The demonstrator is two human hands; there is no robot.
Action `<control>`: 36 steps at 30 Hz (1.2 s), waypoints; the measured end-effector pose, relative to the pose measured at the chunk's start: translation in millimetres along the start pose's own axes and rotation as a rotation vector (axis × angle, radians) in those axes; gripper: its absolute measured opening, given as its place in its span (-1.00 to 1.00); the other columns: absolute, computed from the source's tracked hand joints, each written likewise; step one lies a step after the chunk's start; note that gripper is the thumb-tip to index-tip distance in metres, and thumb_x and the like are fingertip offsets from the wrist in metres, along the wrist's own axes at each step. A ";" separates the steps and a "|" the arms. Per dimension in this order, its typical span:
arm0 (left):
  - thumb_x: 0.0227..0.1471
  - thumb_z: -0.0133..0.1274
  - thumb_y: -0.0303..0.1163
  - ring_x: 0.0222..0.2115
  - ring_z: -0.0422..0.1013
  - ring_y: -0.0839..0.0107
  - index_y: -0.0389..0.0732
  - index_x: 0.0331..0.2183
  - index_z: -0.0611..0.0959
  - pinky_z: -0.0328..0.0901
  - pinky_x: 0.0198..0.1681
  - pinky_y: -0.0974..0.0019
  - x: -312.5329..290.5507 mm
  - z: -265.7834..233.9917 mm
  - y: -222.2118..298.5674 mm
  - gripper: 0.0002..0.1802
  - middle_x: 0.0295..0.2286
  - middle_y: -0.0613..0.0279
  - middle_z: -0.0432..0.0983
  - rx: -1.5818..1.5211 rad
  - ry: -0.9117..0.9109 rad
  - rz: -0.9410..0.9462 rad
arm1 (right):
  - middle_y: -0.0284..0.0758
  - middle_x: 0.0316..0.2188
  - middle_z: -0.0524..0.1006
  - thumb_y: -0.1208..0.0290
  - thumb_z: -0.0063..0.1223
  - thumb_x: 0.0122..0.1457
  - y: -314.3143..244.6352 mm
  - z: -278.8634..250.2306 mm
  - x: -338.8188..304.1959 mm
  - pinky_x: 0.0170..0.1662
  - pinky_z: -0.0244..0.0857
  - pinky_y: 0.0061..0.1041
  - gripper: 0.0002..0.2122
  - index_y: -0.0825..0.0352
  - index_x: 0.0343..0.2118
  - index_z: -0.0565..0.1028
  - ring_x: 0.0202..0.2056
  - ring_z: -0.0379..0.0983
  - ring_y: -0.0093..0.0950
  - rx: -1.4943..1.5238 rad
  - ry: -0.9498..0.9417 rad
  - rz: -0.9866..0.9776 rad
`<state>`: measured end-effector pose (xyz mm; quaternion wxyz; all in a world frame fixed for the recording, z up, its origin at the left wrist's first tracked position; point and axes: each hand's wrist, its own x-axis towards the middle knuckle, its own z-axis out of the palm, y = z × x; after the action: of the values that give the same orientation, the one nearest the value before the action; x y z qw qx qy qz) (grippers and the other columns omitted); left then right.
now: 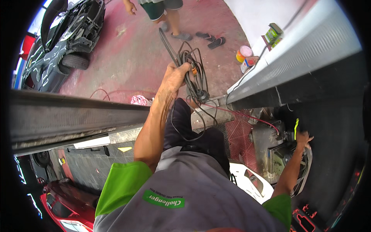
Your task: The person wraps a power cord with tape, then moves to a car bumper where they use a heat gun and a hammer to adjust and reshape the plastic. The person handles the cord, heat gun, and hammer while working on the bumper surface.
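A looped bundle of dark electrical cable (201, 73) hangs from my left hand (177, 76), whose fingers are wrapped round it. An orange piece shows among the loops beside my thumb, and a black plug-like end (202, 95) dangles below. One loose strand drops in front of my dark trousers. Out to the right, my right hand (304, 140) has its fingers apart against or close to a dark panel (332, 127); whether it touches is unclear. Beside that hand is a bright yellow-green strip (296, 129). I see nothing held in it.
A partly stripped dark car (65, 42) stands far left, a red car (69, 207) near left. Ahead are a person's legs (174, 19), flip-flops (211, 39) and a paint tin (244, 53). A red hose (247, 115) crosses the doorway toward a machine (266, 135). White panel (251, 181) lies near right.
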<state>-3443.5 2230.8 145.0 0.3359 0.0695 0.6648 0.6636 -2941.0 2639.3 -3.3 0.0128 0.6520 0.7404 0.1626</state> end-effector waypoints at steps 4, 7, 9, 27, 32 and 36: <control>-0.02 0.10 -0.34 -0.70 0.24 0.65 -0.20 -0.23 0.57 -0.06 -0.67 0.52 64.1 -15.5 -12.6 -0.74 -0.61 0.38 0.46 -0.023 0.069 0.012 | -0.02 -0.24 0.60 0.04 0.01 0.19 -4.6 56.7 -45.6 -0.11 0.41 -0.19 -0.64 0.28 -0.25 0.62 -0.18 0.54 0.01 0.054 -0.185 -0.318; -0.02 0.11 -0.34 -0.69 0.24 0.66 -0.20 -0.24 0.59 -0.06 -0.65 0.51 129.6 -51.5 -35.9 -0.75 -0.62 0.40 0.44 -0.036 0.166 -0.058 | -0.27 -0.29 0.63 0.33 0.14 0.21 -123.5 0.2 -108.0 -0.24 0.43 -0.46 -0.77 0.30 -0.13 0.57 -0.31 0.56 -0.49 0.468 -1.077 -0.477; -0.01 0.09 -0.36 -0.69 0.25 0.63 -0.23 -0.26 0.59 0.00 -0.64 0.49 172.9 -66.6 -44.6 -0.77 -0.62 0.40 0.44 -0.001 0.223 -0.103 | -0.21 -0.15 0.59 0.36 0.08 0.24 -194.0 -30.7 -135.7 -0.14 0.42 -0.50 -0.72 0.38 -0.04 0.51 -0.25 0.54 -0.51 0.648 -1.355 -0.415; 0.00 0.06 -0.47 -0.61 0.40 0.54 -0.34 -0.26 0.56 0.26 -0.52 0.41 355.5 -273.0 26.2 -0.78 -0.62 0.33 0.46 -0.045 0.467 -0.230 | -0.27 -0.24 0.58 0.38 -0.01 0.29 -838.6 -410.2 156.4 0.03 0.33 -0.39 -0.77 0.39 -0.11 0.56 -0.16 0.50 -0.43 1.460 -0.376 -0.852; 0.00 0.05 -0.47 -0.61 0.36 0.56 -0.32 -0.32 0.56 0.24 -0.54 0.41 365.7 -333.1 81.1 -0.84 -0.61 0.37 0.43 -0.049 0.626 -0.163 | -0.26 -0.21 0.58 0.34 0.00 0.28 -960.5 -454.2 222.9 0.03 0.33 -0.38 -0.75 0.38 -0.09 0.55 -0.14 0.49 -0.41 1.329 -0.145 -0.938; 0.02 0.07 -0.44 -0.60 0.34 0.58 -0.28 -0.38 0.59 0.23 -0.53 0.41 399.7 -403.7 106.1 -0.89 -0.60 0.41 0.41 -0.058 0.717 -0.116 | -0.25 -0.20 0.57 0.32 0.01 0.28 -1073.5 -469.4 259.5 0.04 0.33 -0.36 -0.73 0.38 -0.08 0.54 -0.13 0.49 -0.40 1.219 -0.077 -0.961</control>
<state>-4004.2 2120.3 59.0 0.1205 -0.2150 0.7242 0.6440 -4120.3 2681.9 214.6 -0.2532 0.1567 0.8996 -0.3195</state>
